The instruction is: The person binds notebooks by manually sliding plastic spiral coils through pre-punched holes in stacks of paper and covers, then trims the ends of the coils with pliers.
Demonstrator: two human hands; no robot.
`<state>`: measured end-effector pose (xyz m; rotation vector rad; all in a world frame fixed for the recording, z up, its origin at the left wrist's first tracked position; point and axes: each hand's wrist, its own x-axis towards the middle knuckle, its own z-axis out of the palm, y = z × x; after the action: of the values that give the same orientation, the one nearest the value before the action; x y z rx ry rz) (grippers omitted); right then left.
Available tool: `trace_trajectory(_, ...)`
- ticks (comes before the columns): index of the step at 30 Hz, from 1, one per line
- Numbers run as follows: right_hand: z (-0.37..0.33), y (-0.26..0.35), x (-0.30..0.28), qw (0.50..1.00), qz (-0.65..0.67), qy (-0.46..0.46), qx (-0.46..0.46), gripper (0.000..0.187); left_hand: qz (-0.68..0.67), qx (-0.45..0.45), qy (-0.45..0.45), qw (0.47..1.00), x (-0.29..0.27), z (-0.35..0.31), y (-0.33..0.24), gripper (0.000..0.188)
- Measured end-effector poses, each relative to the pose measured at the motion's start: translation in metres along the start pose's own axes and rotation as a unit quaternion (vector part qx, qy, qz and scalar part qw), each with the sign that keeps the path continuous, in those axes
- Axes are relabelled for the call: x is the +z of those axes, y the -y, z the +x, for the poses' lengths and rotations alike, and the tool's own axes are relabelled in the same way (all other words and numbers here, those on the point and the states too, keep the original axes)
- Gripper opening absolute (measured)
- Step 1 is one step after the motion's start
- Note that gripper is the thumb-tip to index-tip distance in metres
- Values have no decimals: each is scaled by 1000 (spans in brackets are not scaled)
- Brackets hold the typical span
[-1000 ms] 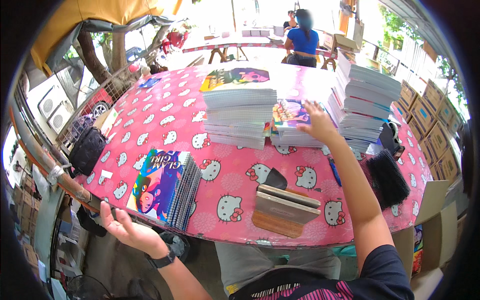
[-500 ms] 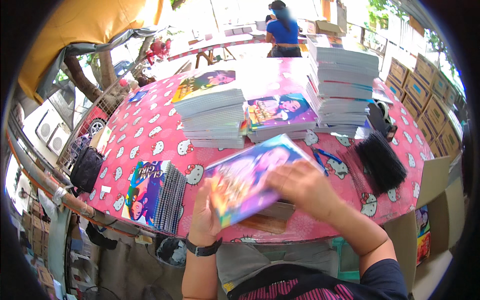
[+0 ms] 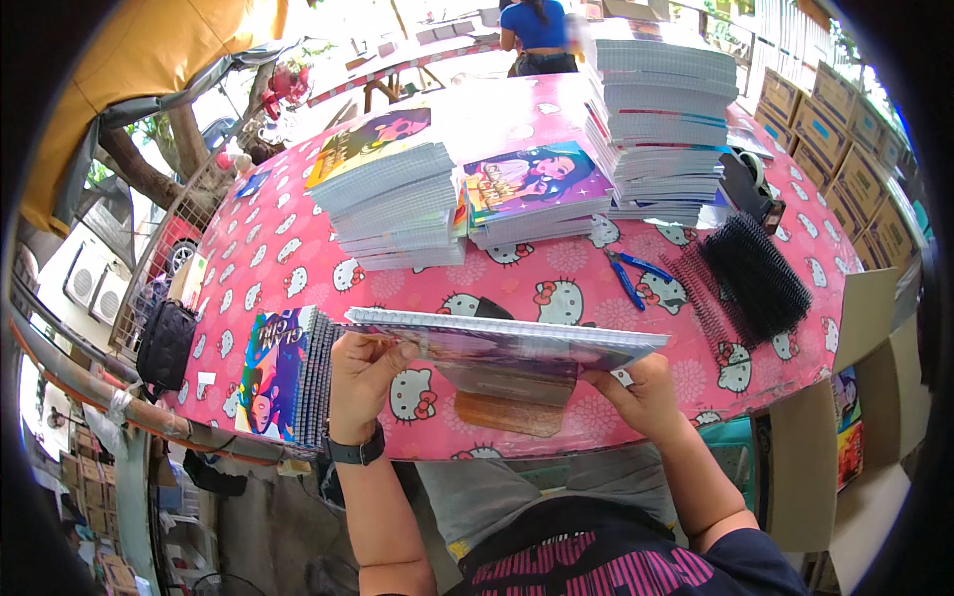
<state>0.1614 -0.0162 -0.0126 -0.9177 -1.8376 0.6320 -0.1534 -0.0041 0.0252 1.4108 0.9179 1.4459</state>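
Note:
An unbound-looking notebook [image 3: 537,331] with a colourful cover is held nearly edge-on above the table's near side, its white page edges facing up. My left hand [image 3: 365,382] pinches its left end, thumb on the near face. At its right end my right hand [image 3: 641,395] grips the lower corner between thumb and fingers. Partly hidden beneath it, a wooden block [image 3: 512,412] rests on the table. Beside my left hand lies a row of spiral-bound notebooks [image 3: 281,372] with bright covers. Blue-handled cutters [image 3: 636,276] lie beyond my right hand.
Black spiral coils [image 3: 757,281] lie at right. Farther back stand a tall notebook stack [image 3: 661,129], a shorter one [image 3: 393,214] and a low one [image 3: 542,194]. A pink patterned cloth [image 3: 397,293] covers the table. An open carton [image 3: 810,477] stands at right; a person in blue [image 3: 537,25] is beyond.
The notebook has gone from tilted, cover facing up, to nearly edge-on and level. My right hand has moved off its cover to the right end. The view has shifted slightly.

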Motion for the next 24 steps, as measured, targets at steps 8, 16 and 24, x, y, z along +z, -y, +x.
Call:
trace_trajectory(8, 8, -18, -4, 999, 30, 15, -2, 40, 41, 9, -18, 999, -8, 4, 23, 51)
trace_trajectory(16, 8, -157, -100, 858, -472, -102, 174, 31, -20, -44, -224, 973, 23, -11, 71, 34)
trace_trajectory(24, 2, -174, -120, 875, -428, -110, 199, 26, -26, 3, -263, 964, 42, -2, 70, 35)
